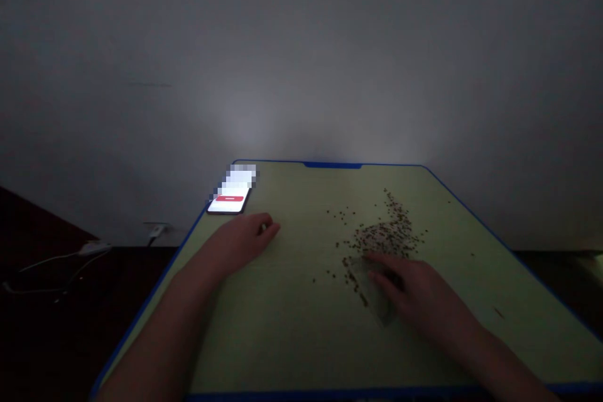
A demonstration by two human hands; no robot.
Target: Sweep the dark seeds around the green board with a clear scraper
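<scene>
On the right half of the table, my right hand [407,286] has its thumb and forefinger closed at the edge of a small clear plastic bag [381,311], which lies nearly flat. Small dark seed-like grains [386,235] are scattered in a loose heap just beyond the fingertips, and a few line the bag's left edge. How many of the grains are inside the bag, I cannot make out in the dim light. My left hand [247,235] rests on the table at the left with its fingers curled in, nothing visible in them.
A lit phone [230,191] lies at the table's far left corner. The pale green tabletop [282,339] has a blue rim and stands against a grey wall [301,63]. White cables [94,248] and a plug are at the left. A thin sliver [499,312] lies at the right.
</scene>
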